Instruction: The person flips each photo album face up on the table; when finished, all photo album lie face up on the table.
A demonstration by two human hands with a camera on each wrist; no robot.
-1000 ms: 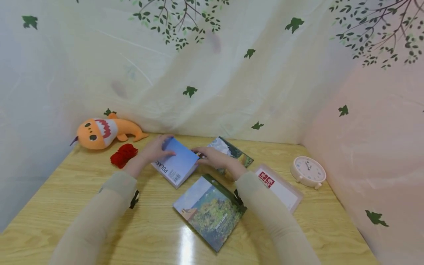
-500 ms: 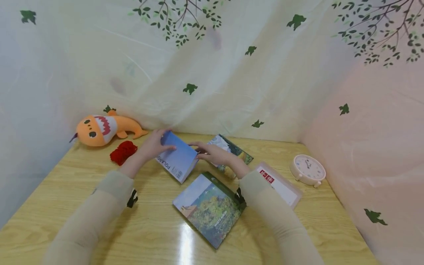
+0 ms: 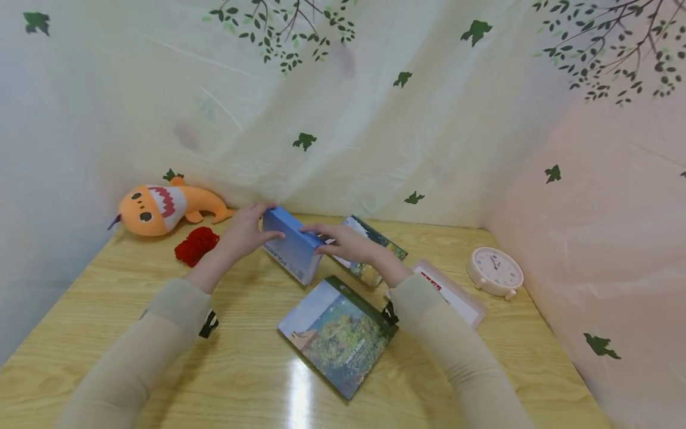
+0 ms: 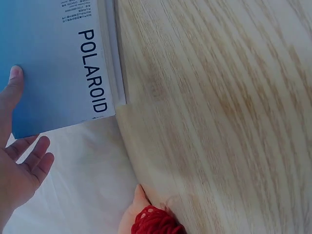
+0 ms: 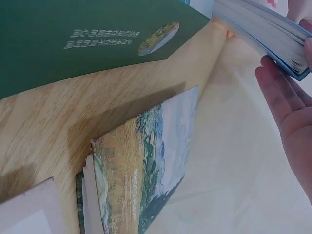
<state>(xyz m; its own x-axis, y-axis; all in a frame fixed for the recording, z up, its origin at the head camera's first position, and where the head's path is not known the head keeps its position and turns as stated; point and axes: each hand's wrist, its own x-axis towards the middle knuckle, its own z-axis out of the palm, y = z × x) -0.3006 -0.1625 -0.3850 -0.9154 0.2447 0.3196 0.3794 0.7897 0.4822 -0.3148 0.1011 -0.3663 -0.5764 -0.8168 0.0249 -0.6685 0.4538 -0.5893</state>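
Both hands hold a blue album marked POLAROID (image 3: 293, 253), which stands steeply tilted on its long edge near the back of the table. My left hand (image 3: 246, 232) grips its upper left corner, the thumb lying across the printed cover (image 4: 53, 73) and the fingers behind. At the upper right corner my right hand (image 3: 349, 243) pinches the album between thumb and fingers. The right wrist view shows the page edges (image 5: 263, 29) beside that hand. A painted photo album (image 3: 343, 336) lies in front, and a smaller painted album (image 3: 370, 238) lies behind the right hand.
A translucent case with a white sheet (image 3: 455, 301) lies beneath the right forearm's far side. The pink clock (image 3: 495, 271) stands at the right edge. Red yarn (image 3: 196, 245) and an orange plush shark (image 3: 161, 208) sit at back left, by the hanging cloth.
The blue album has been tipped from leaning back to nearly upright, its top edge now showing. Both hands have shifted slightly toward the back with it. The other objects stay in place.
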